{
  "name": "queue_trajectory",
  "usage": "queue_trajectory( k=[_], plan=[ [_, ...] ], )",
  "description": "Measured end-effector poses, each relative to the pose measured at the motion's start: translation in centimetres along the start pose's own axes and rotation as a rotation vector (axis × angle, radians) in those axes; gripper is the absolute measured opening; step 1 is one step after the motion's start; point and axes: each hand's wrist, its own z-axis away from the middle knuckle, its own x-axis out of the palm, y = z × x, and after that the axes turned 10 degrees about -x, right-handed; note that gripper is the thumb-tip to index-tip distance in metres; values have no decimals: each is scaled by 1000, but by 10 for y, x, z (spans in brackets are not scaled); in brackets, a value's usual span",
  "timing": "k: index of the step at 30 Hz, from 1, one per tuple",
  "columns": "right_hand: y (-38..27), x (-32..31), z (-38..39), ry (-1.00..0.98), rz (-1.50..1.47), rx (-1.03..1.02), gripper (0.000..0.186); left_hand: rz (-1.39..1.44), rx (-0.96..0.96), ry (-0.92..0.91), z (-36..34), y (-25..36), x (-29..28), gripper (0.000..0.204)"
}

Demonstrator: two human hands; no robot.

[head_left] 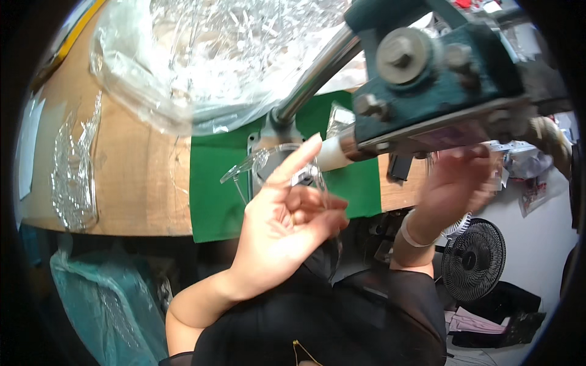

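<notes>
My left hand [281,232] holds a clear plastic eyeglass frame [244,168] by the post of a dark green press [433,91], its index finger raised along the frame beside a small metal part. A white cylinder [329,154] sticks out of the press head next to that finger. My right hand [458,183], blurred by motion, is under the right end of the press head; whether it grips anything is unclear. Beneath the press base lies a green mat [213,210] on the wooden bench [134,195].
A large bag of clear plastic pieces [201,55] covers the back; more clear pieces [73,171] lie at left. A black object [400,166] and small bags [528,160] sit at right. A fan [473,259] and a teal plastic-covered bin [104,305] are below.
</notes>
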Motion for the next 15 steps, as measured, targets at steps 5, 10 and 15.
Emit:
queue_trajectory(
  k=[5, 10, 15],
  plan=[
    [-51, -21, -107, 344, 9, -214, 49, 116, -77, 14, -25, 8, 15, 67],
    [-63, -31, -68, -9, -323, -264, 33, 233, -84, -30, -29, 2, 16, 71],
    [-72, -29, -43, -97, -346, -255, 36, 214, -124, -44, -30, 3, 16, 70]
  ],
)
